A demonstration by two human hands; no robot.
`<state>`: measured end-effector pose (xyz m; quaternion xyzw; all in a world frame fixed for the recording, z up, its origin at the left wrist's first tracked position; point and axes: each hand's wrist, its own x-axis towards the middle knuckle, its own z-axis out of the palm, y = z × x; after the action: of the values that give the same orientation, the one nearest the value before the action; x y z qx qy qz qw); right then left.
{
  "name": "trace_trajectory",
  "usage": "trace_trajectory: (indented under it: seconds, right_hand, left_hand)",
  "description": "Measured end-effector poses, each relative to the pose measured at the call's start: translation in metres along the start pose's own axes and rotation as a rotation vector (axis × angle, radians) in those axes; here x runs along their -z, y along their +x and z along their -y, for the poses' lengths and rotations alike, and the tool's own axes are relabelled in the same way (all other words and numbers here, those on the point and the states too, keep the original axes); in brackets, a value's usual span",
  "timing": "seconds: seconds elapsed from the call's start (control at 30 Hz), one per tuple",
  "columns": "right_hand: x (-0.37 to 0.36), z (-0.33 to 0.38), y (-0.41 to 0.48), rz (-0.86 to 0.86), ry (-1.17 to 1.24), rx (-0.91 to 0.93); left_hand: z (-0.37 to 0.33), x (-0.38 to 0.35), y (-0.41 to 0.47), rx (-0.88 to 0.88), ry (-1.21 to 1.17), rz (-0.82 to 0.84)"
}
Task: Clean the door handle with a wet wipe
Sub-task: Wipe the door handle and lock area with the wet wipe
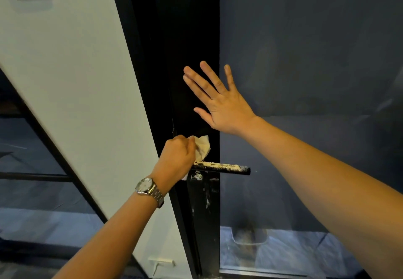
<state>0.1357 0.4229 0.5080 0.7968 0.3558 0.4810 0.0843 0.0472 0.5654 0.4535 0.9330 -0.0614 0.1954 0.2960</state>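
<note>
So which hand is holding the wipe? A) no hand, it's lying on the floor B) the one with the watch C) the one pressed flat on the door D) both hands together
B: the left hand, the one with the wristwatch, is closed around the crumpled wipe just above the speckled door handle, while the right hand is spread open and empty against the door.
</note>
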Motion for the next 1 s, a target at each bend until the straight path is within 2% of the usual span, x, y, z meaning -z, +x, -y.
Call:
trace_trajectory:
  seconds: [0.07,0.13,0.17,0.27,0.3,0.37,0.43,0.5,0.53,0.57,0.6,0.77,0.83,0.93,1.0]
  right_hand:
    - [0.000,-0.001,0.001,0.000,-0.004,-0.001]
    - [0.001,0.000,0.001,0.003,0.000,-0.002]
    - [0.001,0.000,0.001,0.003,0.004,-0.003]
    - [0.000,0.000,0.001,-0.001,0.008,0.000]
    - [0.000,0.000,0.001,-0.001,0.008,0.001]
    - [0.000,-0.001,0.001,0.002,0.003,0.002]
    - [0.001,-0.001,0.001,0.005,-0.002,0.002]
    - [0.001,-0.001,0.001,0.003,0.003,0.003]
    - [0.001,-0.001,0.001,-0.001,0.008,0.003]
    - [0.001,-0.001,0.000,-0.004,0.014,0.002]
    - [0.000,-0.001,0.000,-0.010,0.019,0.002]
    - [-0.001,-0.001,0.001,-0.024,0.025,0.008]
    - [-0.001,-0.001,0.001,-0.028,0.020,0.004]
    - [-0.002,-0.001,0.001,-0.026,0.008,0.001]
    - [-0.002,-0.002,0.001,-0.022,0.008,0.002]
  left_hand:
    - [-0.016,-0.004,-0.006,0.023,-0.042,0.161]
    - [-0.015,-0.011,-0.006,-0.101,0.102,0.163]
    - [-0.015,-0.011,-0.002,-0.014,0.105,0.160]
    - [-0.007,-0.007,-0.001,0.063,0.050,0.056]
    - [-0.008,-0.006,-0.004,0.042,0.022,0.074]
    - [-0.011,-0.010,-0.007,0.084,0.032,0.269]
    - [-0.009,-0.009,-0.004,-0.050,0.097,0.157]
    - [-0.014,-0.003,0.000,0.036,-0.070,0.235]
    - [-0.017,0.002,0.001,0.092,-0.102,0.111]
    - [-0.009,-0.001,0.003,0.094,-0.062,-0.080]
    - [-0.006,-0.005,0.000,0.116,-0.061,-0.155]
    - [-0.006,-0.016,-0.001,0.087,-0.005,-0.263]
    - [-0.007,-0.016,0.004,0.009,0.077,-0.250]
    - [-0.010,-0.017,0.009,-0.245,0.243,-0.097]
    - [-0.007,-0.008,0.016,-0.334,0.296,0.000]
